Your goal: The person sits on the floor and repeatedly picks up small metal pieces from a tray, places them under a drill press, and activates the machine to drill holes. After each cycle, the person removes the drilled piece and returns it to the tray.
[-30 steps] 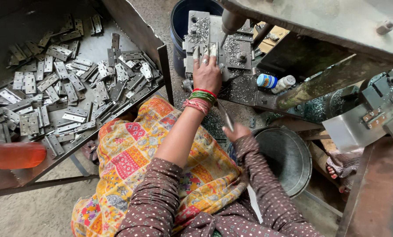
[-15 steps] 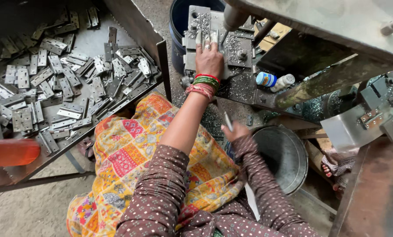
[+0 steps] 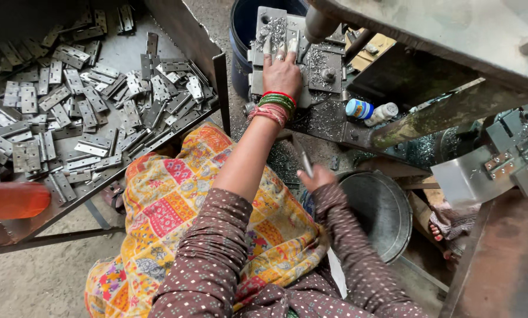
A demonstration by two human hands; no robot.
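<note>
The left hand (image 3: 281, 72) was extended far forward, palm down, fingers spread. The right hand (image 3: 316, 178) stayed near, fist closed.

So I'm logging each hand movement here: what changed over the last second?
Little changed. The left hand lay flat on the metal fixture of the machine a second ago and is still there, its fingers a touch further up the plate. The right hand still holds a thin metal rod above the round pan. The hinge plates in the tray lie as before.
</note>
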